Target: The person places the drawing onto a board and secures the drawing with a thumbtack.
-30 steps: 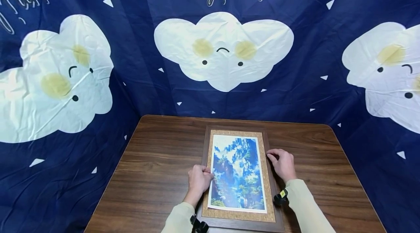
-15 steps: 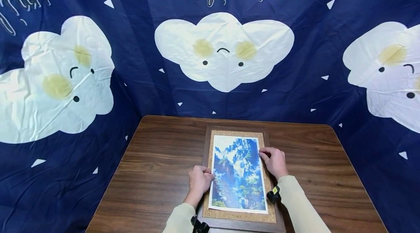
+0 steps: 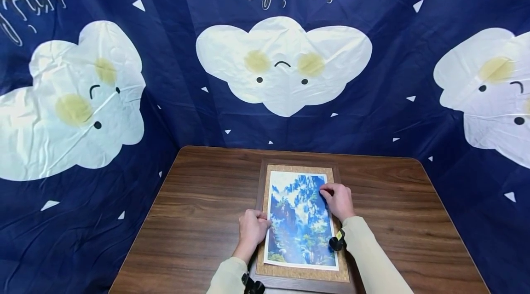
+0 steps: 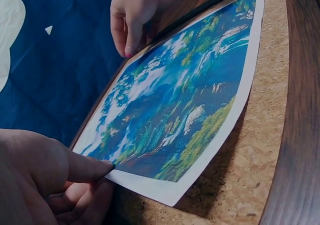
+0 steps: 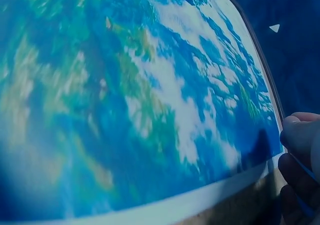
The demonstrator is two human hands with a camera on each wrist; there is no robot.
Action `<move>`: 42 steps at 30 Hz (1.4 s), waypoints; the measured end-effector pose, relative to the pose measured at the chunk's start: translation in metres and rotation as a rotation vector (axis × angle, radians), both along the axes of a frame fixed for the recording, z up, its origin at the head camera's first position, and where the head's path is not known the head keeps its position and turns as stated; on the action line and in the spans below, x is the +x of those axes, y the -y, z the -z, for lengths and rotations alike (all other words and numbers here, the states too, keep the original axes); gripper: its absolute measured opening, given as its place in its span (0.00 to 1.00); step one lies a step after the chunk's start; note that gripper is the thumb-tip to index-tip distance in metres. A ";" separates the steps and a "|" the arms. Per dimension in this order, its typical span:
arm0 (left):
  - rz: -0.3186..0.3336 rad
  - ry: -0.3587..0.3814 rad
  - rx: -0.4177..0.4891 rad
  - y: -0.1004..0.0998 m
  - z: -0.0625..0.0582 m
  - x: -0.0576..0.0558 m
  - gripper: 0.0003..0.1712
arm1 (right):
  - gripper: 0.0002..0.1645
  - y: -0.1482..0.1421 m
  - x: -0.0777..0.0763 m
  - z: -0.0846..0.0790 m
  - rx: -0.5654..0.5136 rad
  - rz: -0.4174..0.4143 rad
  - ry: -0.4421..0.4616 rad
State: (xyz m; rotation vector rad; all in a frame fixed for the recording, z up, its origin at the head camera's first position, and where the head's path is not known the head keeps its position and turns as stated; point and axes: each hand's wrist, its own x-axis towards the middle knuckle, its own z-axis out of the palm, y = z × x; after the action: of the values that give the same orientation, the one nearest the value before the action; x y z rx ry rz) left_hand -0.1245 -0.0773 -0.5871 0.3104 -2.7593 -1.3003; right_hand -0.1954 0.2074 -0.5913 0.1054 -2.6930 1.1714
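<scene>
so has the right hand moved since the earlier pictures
Yes, to the left: judged against the brown frame, the right hand has gone from reaching its right side to reaching over the print.

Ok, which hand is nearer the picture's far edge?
Right. The right hand is at the picture's right side, a little short of the far edge; the left hand pinches its left side, nearer the person.
</scene>
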 end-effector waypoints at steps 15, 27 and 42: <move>-0.003 -0.005 -0.014 0.000 0.001 -0.001 0.08 | 0.05 0.015 -0.011 0.002 -0.027 0.007 0.036; 0.005 0.019 -0.006 0.001 0.001 -0.002 0.07 | 0.06 0.024 -0.021 -0.006 0.001 -0.010 0.077; 0.009 0.029 -0.019 0.001 0.002 -0.001 0.08 | 0.07 0.033 -0.038 -0.010 0.017 -0.034 0.088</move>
State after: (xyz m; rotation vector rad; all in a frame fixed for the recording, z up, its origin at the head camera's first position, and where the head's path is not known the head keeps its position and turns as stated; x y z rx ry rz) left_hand -0.1260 -0.0786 -0.5891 0.3181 -2.7981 -1.2807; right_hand -0.2335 0.1741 -0.5817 0.1053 -2.7883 1.1903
